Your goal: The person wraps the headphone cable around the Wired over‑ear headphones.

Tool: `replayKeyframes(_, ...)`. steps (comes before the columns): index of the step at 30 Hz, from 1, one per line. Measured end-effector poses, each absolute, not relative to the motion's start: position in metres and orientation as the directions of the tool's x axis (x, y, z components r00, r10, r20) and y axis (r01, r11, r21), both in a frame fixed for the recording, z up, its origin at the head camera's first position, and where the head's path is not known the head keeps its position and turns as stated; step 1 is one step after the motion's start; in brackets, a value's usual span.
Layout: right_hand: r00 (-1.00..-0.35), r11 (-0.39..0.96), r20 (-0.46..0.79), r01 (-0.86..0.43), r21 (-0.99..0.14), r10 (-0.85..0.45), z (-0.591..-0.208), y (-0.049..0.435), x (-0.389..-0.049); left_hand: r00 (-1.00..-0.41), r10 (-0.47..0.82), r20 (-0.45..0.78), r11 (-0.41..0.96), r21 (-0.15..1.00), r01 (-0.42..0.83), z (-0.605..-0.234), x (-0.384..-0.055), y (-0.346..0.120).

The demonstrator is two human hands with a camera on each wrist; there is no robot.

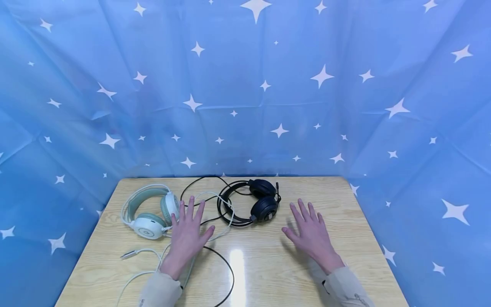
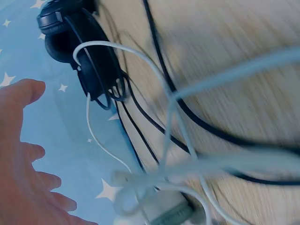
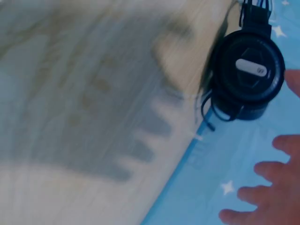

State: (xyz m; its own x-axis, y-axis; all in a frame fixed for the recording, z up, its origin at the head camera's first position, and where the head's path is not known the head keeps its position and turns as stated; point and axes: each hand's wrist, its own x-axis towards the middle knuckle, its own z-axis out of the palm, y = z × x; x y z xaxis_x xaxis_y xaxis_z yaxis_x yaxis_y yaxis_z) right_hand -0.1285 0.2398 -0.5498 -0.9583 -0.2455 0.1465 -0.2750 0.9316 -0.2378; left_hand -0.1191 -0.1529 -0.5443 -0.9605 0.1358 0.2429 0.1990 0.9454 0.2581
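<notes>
- Desk: light wood.
- White headphones: by the far left corner.
- Black headphones: near the far edge's middle, long axis roughly along it.
- Left hand: fingers spread, empty; white headphones just leftward.
- Right hand: fingers apart, empty; black headphones leftward, farther back.

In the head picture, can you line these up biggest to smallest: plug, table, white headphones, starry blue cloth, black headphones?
1. Starry blue cloth
2. Table
3. White headphones and black headphones: they look about alike, so I can't rank them
4. Plug
</notes>
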Motion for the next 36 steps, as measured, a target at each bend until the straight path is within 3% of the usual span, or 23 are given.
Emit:
replayKeyframes(10, -0.884, 0.864, 0.200, -0.459, -0.207, -0.422, -0.537, 0.200, -0.153, -0.964, 0.114, 0.239, 0.943, 0.278, 0.180, -0.547, -0.118, -0.137)
replayKeyframes(15, -0.836, 0.821, 0.170, -0.546, -0.165, -0.522, -0.532, 0.178, -0.169, -0.965, 0.117, 0.235, 0.938, 0.292, 0.185, -0.550, -0.116, -0.135)
replayKeyframes(24, -0.667, 0.667, 0.162, -0.742, -0.065, -0.727, -0.535, 0.153, -0.189, -0.956, 0.092, 0.277, 0.927, 0.326, 0.184, -0.556, -0.116, -0.135)
replayKeyframes(36, -0.673, 0.682, 0.119, -0.726, 0.083, -0.730, -0.539, 0.143, -0.207, -0.947, 0.086, 0.309, 0.920, 0.340, 0.195, -0.562, -0.117, -0.135)
